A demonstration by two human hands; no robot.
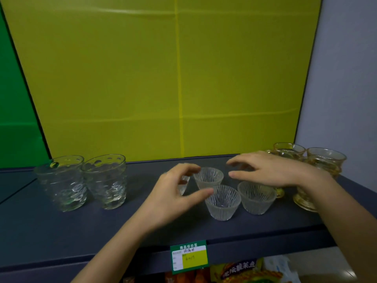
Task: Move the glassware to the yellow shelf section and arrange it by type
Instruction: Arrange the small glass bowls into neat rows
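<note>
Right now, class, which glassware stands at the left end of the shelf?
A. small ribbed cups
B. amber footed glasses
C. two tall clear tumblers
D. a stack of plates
C: two tall clear tumblers stand at the left end of the shelf; the small ribbed cups sit in the middle and the amber footed glasses at the right.

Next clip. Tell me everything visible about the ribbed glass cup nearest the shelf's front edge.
The front ribbed cup is small and made of clear, slightly frosted-looking glass. Vertical ribs run from its narrow base up to a wider round rim. It stands upright and empty on the dark shelf, the frontmost of a cluster of matching cups. The thumb tip of the left hand lies at the left side of its rim; whether they touch cannot be told. The cup behind it overlaps it in this view.
</note>
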